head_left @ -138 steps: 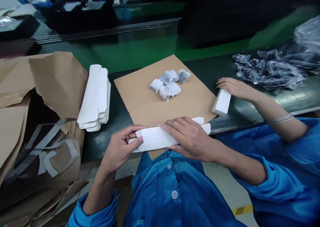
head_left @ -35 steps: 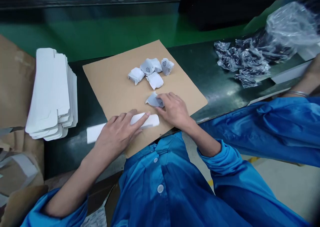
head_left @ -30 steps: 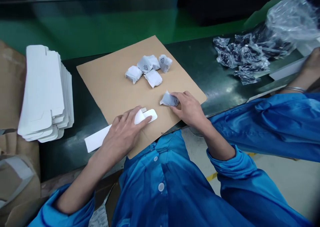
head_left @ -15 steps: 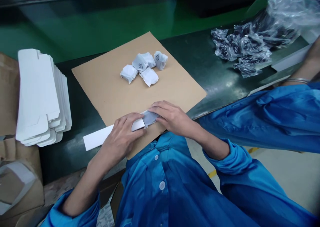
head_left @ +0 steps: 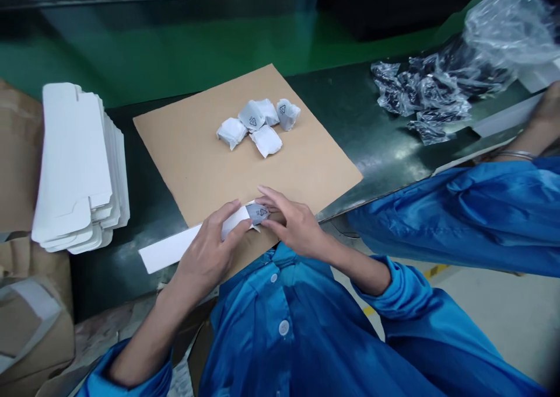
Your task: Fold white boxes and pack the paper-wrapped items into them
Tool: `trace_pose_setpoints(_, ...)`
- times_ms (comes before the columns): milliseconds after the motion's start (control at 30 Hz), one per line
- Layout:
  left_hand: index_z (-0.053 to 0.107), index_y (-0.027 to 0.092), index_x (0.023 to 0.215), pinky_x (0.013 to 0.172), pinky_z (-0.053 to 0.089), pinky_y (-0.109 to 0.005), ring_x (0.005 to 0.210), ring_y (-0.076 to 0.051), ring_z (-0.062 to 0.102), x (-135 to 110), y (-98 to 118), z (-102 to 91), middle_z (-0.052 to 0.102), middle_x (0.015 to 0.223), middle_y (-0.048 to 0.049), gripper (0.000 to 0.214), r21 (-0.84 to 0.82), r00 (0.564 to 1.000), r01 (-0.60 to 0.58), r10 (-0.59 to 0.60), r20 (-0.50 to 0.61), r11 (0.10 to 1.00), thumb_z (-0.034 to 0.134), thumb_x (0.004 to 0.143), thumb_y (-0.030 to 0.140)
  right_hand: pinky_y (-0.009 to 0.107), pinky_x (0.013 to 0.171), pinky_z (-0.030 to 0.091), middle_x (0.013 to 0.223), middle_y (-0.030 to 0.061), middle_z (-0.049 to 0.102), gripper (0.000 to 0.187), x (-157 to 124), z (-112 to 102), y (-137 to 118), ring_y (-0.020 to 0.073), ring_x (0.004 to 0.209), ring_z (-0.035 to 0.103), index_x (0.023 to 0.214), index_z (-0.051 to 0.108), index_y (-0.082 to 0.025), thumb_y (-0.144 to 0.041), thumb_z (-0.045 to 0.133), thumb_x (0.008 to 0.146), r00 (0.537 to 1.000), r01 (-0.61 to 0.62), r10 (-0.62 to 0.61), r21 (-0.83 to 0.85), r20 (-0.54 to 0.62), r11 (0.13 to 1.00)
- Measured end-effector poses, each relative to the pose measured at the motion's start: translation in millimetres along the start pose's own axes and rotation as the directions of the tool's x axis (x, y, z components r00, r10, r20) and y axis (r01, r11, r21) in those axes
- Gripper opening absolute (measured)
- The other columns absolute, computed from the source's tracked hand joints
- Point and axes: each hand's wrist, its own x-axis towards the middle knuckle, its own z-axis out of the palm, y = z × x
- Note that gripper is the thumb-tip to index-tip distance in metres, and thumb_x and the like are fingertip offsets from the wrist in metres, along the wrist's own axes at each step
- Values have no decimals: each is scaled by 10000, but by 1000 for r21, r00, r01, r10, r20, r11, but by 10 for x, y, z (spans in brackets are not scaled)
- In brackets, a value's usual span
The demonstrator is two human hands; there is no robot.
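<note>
My left hand [head_left: 210, 242] is closed round a long white carton [head_left: 168, 251], which lies slanted over the near left edge of a brown cardboard sheet [head_left: 205, 175]. From the carton's right end sticks a small wrapped packet [head_left: 257, 212] with a triangular recycling mark. The fingers of my right hand [head_left: 294, 219] are on the packet's outer end, thumb below and fingertips above. Several similar white wrapped packets [head_left: 266, 140] sit in a cluster on the sheet, beyond my hands.
Flat white cartons [head_left: 74, 163] are stacked at left, beside brown cardboard boxes [head_left: 26, 303]. At right on the dark green table [head_left: 389, 146] lie black items in clear plastic bags [head_left: 429, 90]. A co-worker's blue sleeve [head_left: 472, 204] and arm reach in from the right.
The packet has gone further into the carton, and less of it shows. My right hand's fingers have spread more around its end. The view has shifted slightly.
</note>
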Motion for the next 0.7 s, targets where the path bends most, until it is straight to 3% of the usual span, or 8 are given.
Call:
trace_pose_setpoints(133, 433, 200, 1382, 1020, 528, -493, 1346, -334, 494, -27, 86, 47, 489, 1384, -218, 537, 88, 997, -22, 28, -67, 996, 566, 886, 41, 334, 989, 564, 1190, 58, 674, 536, -28, 111, -44, 150, 1093, 670, 1369, 530, -243, -150, 643, 854, 985, -70, 93, 156, -147, 985)
trace_pose_setpoints(267, 395, 213, 1420, 1023, 530, -485, 1351, -325, 494, -58, 131, 75, 497, 1378, -216, 582, 97, 995, 11, -1, -96, 995, 575, 890, 52, 375, 1087, 488, 1161, 47, 688, 577, -39, 194, -54, 165, 1152, 647, 1368, 536, -248, -174, 693, 818, 989, -119, 136, 235, -60, 965)
trace_pose_setpoints(400, 367, 221, 1452, 1032, 526, -458, 1339, -301, 511, -94, 110, 103, 523, 1356, -203, 643, 92, 991, 15, -2, -133, 996, 604, 877, 54, 320, 1046, 510, 1237, 87, 658, 641, -46, 256, -123, 162, 1158, 651, 1426, 462, -203, -207, 685, 825, 977, -210, 206, 471, 61, 857)
trace_pose_setpoints(533, 358, 218, 1476, 1037, 515, -449, 1354, -303, 496, -7, 204, 161, 513, 1377, -207, 646, 61, 983, 50, -39, -179, 997, 599, 889, 90, 360, 1096, 462, 1336, 86, 615, 613, -2, 363, -200, 190, 1243, 591, 1414, 496, -227, -149, 628, 820, 986, -152, 164, 308, -13, 939)
trace_pose_setpoints(633, 364, 184, 1477, 1019, 522, -406, 1334, -283, 523, 164, 279, 111, 519, 1389, -218, 601, 85, 969, 59, -37, -243, 995, 578, 916, 138, 347, 930, 546, 1048, 47, 701, 543, 160, 208, -199, 186, 1001, 672, 1357, 563, -209, -227, 662, 824, 976, -182, 212, 334, -55, 925)
trace_pose_setpoints(700, 368, 195, 1478, 1037, 505, -399, 1328, -275, 531, 246, 211, -50, 532, 1401, -203, 607, 155, 956, 63, -15, -292, 986, 607, 921, 220, 303, 768, 558, 836, -7, 660, 537, 329, -157, -182, 141, 770, 648, 1319, 599, -205, -268, 711, 797, 968, -183, 232, 365, -94, 913)
